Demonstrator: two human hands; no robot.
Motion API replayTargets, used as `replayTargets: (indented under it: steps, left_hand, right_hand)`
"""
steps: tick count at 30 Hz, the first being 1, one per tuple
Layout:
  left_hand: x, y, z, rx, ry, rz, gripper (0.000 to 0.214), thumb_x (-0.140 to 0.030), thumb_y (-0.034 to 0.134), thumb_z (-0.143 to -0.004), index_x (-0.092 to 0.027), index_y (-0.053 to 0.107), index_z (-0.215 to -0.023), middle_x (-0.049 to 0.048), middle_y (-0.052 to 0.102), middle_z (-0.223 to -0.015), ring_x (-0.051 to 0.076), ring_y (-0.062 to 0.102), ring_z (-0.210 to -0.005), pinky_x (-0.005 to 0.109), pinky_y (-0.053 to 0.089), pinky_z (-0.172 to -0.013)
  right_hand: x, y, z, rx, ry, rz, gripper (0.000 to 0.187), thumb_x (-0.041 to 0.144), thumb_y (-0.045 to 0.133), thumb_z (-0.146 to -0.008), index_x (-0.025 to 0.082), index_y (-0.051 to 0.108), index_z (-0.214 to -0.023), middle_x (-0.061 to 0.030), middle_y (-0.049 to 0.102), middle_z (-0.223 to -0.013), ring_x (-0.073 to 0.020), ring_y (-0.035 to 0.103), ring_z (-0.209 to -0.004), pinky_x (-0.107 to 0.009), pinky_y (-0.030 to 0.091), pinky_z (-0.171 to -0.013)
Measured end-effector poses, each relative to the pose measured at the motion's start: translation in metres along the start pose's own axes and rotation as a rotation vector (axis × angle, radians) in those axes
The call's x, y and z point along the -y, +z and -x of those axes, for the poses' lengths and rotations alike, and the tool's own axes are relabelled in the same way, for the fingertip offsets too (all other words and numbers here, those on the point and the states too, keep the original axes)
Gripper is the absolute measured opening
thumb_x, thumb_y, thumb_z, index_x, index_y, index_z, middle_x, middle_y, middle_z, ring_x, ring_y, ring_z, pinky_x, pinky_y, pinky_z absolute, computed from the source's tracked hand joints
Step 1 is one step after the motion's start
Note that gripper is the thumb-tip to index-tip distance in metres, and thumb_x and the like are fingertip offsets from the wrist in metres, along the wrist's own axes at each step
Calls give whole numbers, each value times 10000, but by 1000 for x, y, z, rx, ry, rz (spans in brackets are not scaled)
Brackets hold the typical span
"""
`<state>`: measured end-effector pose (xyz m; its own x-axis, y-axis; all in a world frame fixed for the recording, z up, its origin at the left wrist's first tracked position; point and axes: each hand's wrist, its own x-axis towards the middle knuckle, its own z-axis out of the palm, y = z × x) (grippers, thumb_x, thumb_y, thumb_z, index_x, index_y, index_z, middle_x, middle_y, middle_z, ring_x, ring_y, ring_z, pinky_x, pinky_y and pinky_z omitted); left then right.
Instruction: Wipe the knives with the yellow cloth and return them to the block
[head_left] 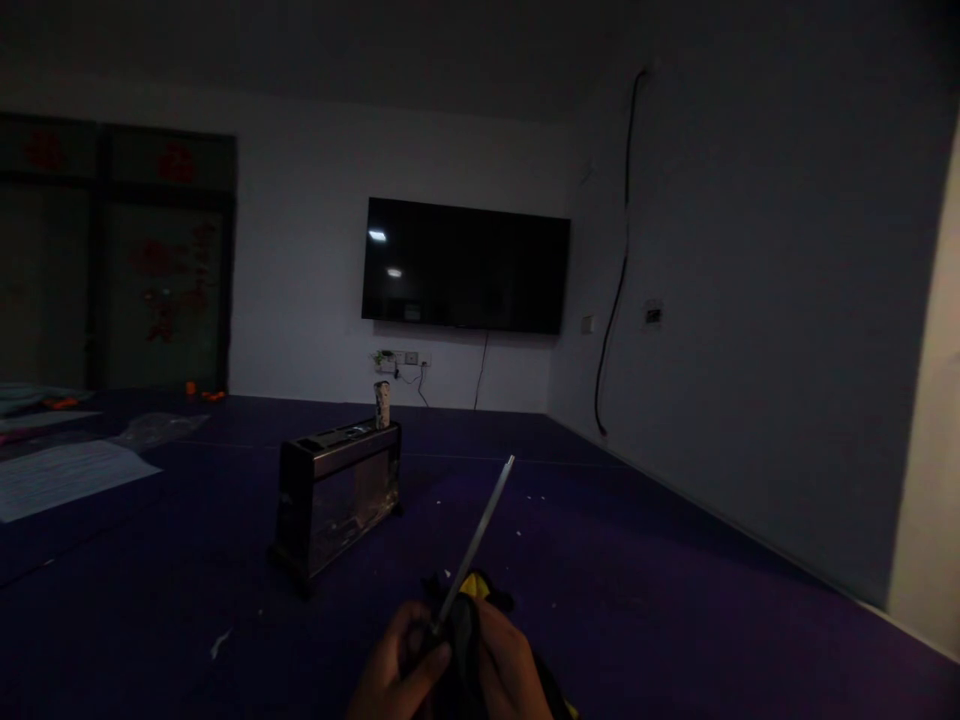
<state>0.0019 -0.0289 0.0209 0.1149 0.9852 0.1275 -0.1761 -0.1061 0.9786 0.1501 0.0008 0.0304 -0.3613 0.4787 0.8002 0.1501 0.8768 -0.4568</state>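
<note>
Low in the head view, a thin straight silver metal rod rises at a slant from a dark piece between my two hands. My left hand is closed, its thumb and fingers pressed on the dark piece at the rod's lower end. On the other side, my right hand is curled around a black, rounded part beside the rod. Just beyond my fingers lies a yellow and black thing, mostly hidden by the hands. Dim light hides the exact shape of what both hands hold.
A narrow black box with a clear side stands left of centre; a patterned upright piece tops it. Papers, a clear plastic bag and orange bits lie left on the purple surface. White scraps are scattered.
</note>
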Motion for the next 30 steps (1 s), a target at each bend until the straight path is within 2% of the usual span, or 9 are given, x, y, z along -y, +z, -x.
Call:
replayTargets:
  steps: [1, 3, 6, 8, 11, 14, 19, 24, 30]
  left_hand:
    - [2, -2, -1, -2, 5, -48, 511, -622, 638, -607, -218, 500, -888, -40, 580, -678, 124, 563, -638, 198, 422, -568]
    - [8, -6, -4, -37, 35, -152, 501, -640, 607, -622, -198, 536, -847, -3, 617, -747, 151, 585, -725, 207, 440, -633]
    - [16, -9, -7, -110, 72, -238, 614, -673, 546, -647, -170, 589, -996, 79, 631, -1078, 227, 529, -1067, 242, 397, -894]
    - [19, -9, -8, -111, 84, -272, 671, -676, 516, -669, -157, 577, -1091, 89, 585, -1192, 237, 466, -1164, 260, 348, -970]
    - [21, -8, -7, -92, 119, -287, 665, -661, 485, -705, -160, 562, -1136, 85, 567, -1223, 223, 467, -1170, 267, 321, -1003]
    - [23, -9, -7, -129, 114, -291, 641, -657, 475, -714, -187, 565, -1141, 76, 577, -1211, 221, 477, -1164, 277, 325, -1007]
    - [25, -12, -6, -205, 86, -355, 658, -673, 462, -703, -171, 575, -1113, 96, 576, -1207, 235, 475, -1166, 303, 316, -1018]
    - [12, -9, 0, -248, 79, -461, 690, -682, 421, -713, -142, 560, -1119, 115, 585, -1188, 236, 499, -1136, 305, 350, -992]
    - [-4, -3, 4, -258, 99, -437, 652, -692, 424, -701, -178, 601, -1062, 94, 623, -1137, 251, 521, -1116, 315, 386, -964]
  right_hand:
    - [-1, 1, 0, -1, 6, 3, 370, 352, 273, -943, 214, 615, -974, -71, 637, -807, -171, 604, -736, -236, 493, -665]
    - [-3, 2, 1, -31, -12, 7, 359, 344, 276, -944, 219, 607, -1003, -71, 645, -827, -172, 611, -751, -232, 495, -673]
    - [-7, 2, 3, -78, -50, 25, 354, 346, 276, -941, 238, 599, -1039, -74, 654, -854, -184, 619, -777, -241, 505, -682]
    - [-9, 2, 5, -82, -27, 50, 352, 354, 285, -937, 246, 604, -1038, -76, 656, -867, -195, 621, -793, -246, 511, -667]
    - [-10, 1, 6, -67, -31, 65, 352, 344, 286, -934, 246, 594, -1071, -83, 654, -913, -209, 621, -842, -260, 516, -695]
    - [-9, 1, 4, -39, -79, 59, 366, 317, 260, -938, 247, 579, -1105, -91, 656, -921, -207, 626, -841, -265, 515, -714]
    - [-6, 4, 0, 20, -52, 104, 371, 356, 276, -933, 224, 612, -1017, -84, 658, -798, -196, 632, -757, -249, 515, -671]
    - [-5, 3, 2, 15, -49, 101, 392, 359, 247, -941, 205, 605, -976, -88, 649, -771, -175, 626, -702, -225, 508, -629]
    - [-2, -1, 1, 26, -52, 67, 345, 334, 272, -941, 214, 596, -954, -81, 641, -792, -177, 615, -709, -236, 499, -649]
